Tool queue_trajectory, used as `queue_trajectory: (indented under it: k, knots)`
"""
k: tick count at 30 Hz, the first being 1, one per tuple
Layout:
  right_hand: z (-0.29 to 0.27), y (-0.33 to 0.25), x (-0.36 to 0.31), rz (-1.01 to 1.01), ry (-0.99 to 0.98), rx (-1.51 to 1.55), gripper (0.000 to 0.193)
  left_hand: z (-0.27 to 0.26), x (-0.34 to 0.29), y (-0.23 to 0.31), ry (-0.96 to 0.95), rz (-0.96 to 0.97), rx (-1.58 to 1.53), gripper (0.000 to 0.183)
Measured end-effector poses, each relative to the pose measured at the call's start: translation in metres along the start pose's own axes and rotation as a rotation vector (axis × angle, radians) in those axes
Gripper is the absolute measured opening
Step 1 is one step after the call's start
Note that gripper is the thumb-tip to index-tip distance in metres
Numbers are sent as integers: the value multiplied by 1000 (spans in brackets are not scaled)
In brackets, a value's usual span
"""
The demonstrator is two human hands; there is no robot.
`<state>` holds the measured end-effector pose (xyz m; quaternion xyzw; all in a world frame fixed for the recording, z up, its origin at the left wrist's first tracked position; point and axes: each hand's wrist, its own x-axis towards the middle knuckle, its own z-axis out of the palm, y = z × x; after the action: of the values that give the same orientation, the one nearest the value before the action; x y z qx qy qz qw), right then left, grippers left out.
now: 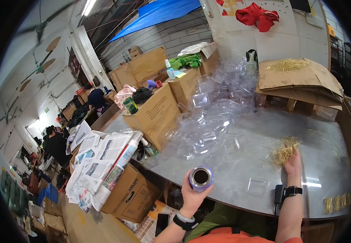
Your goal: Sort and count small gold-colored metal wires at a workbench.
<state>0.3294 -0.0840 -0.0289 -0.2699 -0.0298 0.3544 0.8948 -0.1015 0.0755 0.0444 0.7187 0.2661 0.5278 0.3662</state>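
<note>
My left hand [193,198] is wrapped round an open purple tumbler [201,185] with a silver rim and a dark inside, held at the table's front edge. On the right, my right hand [292,164] grips a loose clump of dry straw [284,150] low over the grey tabletop; part of its fingers is hidden by the strands. A small clear plastic tray [258,185] lies on the table between my hands. Several small straw bundles [337,202] lie in a row at the near right corner.
A heap of clear plastic boxes [220,117] covers the table's far middle. Flattened cardboard [301,79] with straw on top stands back right. Cardboard cartons [155,117] and stacked newspapers [102,158] stand left. Two people [96,97] are farther off at the left.
</note>
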Motion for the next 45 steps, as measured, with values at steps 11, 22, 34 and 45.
queue_trajectory:
  k: [11, 22, 34, 45]
  knots:
    - [8, -2, -7, -20, -11, -65, 39, 24, 2, 31, -116, 83, -16, 85]
    - [4, 1, -3, -59, -19, -49, 39, -3, 48, 165, -161, 647, 58, 98]
    - [-8, 0, 5, -60, -13, 20, 36, -38, 50, 208, -214, 985, -62, 62]
    - [-10, -3, 6, -100, -30, -5, 39, -59, 49, 255, -217, 1112, -81, 55]
